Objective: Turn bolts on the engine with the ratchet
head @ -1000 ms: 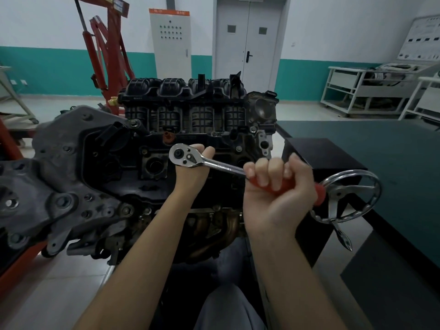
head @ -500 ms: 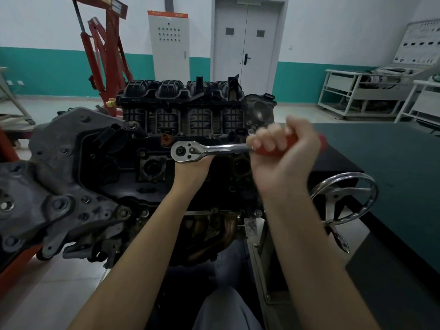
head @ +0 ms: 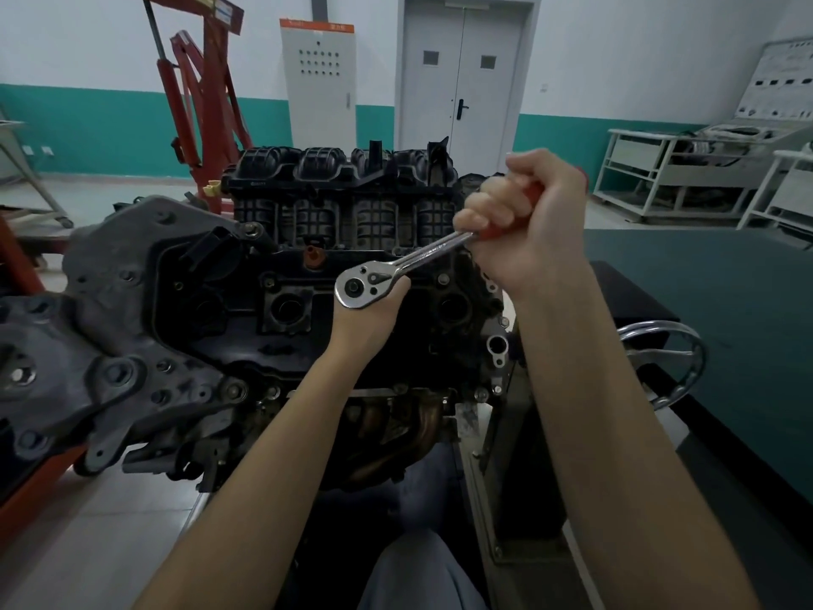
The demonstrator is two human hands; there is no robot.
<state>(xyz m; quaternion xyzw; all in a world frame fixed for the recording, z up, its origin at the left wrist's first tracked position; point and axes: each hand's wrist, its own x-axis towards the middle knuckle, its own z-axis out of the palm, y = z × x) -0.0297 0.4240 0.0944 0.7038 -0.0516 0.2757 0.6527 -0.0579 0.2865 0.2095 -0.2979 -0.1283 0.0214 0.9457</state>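
Right hand (head: 534, 231) raised, fist wrapped tight round the red grip of one ratchet wrench (head: 398, 268), shaft slanting down-left. Left hand (head: 367, 314) sits behind the ratchet head against the engine (head: 281, 301), fingers hidden (whether they curl round anything: cannot tell). One engine, one steel handwheel (head: 673, 363). Cabinet lettering unreadable.

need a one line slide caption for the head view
Right hand grips the red handle of a ratchet wrench while the left hand steadies its head against an engine.
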